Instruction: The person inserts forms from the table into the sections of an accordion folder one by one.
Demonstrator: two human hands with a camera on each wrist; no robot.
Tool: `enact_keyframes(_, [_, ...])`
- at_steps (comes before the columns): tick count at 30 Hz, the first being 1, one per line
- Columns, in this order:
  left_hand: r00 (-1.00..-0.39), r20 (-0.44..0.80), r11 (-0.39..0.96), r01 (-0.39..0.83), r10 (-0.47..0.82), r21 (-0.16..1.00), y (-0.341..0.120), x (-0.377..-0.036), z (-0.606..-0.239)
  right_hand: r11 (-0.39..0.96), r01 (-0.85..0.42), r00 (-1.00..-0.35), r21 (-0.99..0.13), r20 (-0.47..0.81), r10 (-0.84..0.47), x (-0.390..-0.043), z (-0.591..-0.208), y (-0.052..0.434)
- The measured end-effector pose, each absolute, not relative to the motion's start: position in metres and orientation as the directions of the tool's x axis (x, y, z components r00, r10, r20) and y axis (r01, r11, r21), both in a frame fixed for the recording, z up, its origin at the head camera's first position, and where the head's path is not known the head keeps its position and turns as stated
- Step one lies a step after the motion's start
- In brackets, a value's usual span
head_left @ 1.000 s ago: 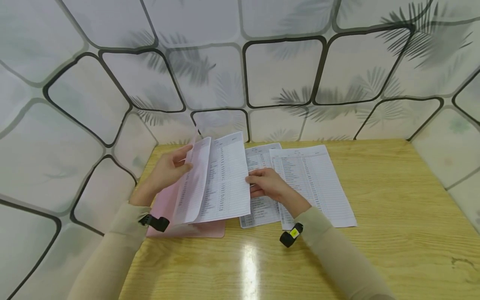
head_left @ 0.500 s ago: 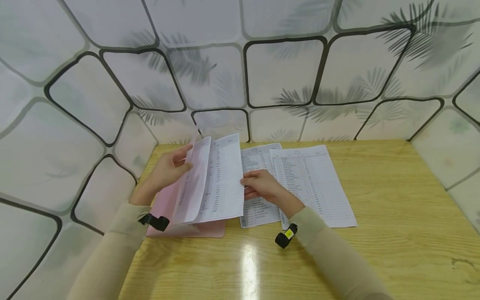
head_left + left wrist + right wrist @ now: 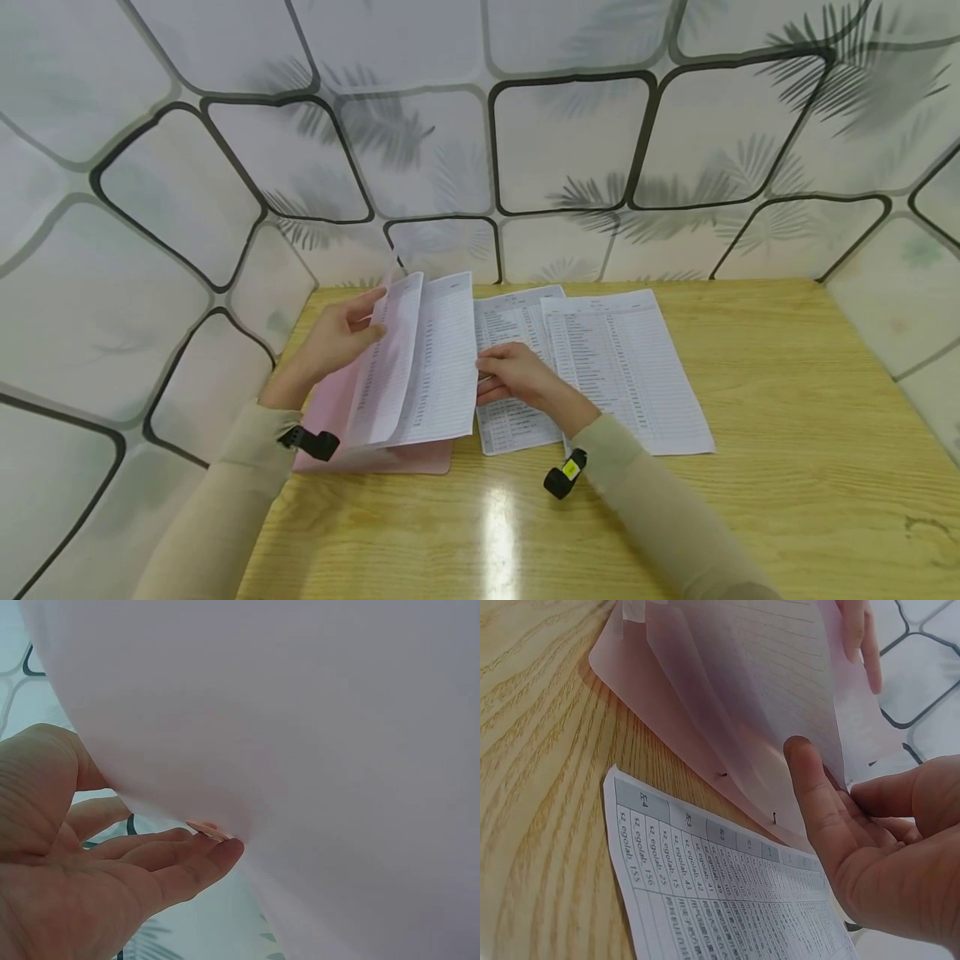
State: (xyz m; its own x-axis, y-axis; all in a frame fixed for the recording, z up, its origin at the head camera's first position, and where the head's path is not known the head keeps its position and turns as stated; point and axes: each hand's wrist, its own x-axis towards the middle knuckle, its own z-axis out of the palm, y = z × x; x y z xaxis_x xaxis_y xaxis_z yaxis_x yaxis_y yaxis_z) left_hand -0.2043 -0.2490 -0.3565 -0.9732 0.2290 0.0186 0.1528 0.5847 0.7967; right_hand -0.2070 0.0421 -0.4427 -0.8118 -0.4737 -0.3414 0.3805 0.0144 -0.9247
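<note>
On the left of the table a pink translucent folder (image 3: 422, 461) lies with its cover lifted. My left hand (image 3: 337, 340) pinches the cover's upper edge between thumb and fingers; in the left wrist view the cover (image 3: 300, 712) fills most of the picture. A printed sheet (image 3: 444, 367) stands tilted inside the folder, partly behind the cover. The right hand (image 3: 517, 375) pinches its right edge, with the thumb on one side and fingers on the other, also seen in the right wrist view, where the hand (image 3: 900, 855) is close to the folder (image 3: 652, 712).
Two more printed sheets lie flat and overlapping right of the folder: a nearer one (image 3: 517, 425) partly under my right hand, and another sheet (image 3: 637, 375) further right. The wooden table (image 3: 810, 375) meets a patterned wall (image 3: 570, 150) behind and at the left.
The right hand has moved left with the sheet's edge, and the sheet sits further into the folder. More of the flat sheet beneath shows. My left hand has kept its place.
</note>
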Motion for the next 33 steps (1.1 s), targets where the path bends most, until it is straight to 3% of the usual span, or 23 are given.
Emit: enact_keyframes(33, [-0.974,0.022,0.580,0.153,0.227,0.801,-0.251,-0.201,-0.355,-0.007,0.384,-0.810,-0.923,-0.333,-0.482,-0.200,-0.452,0.008])
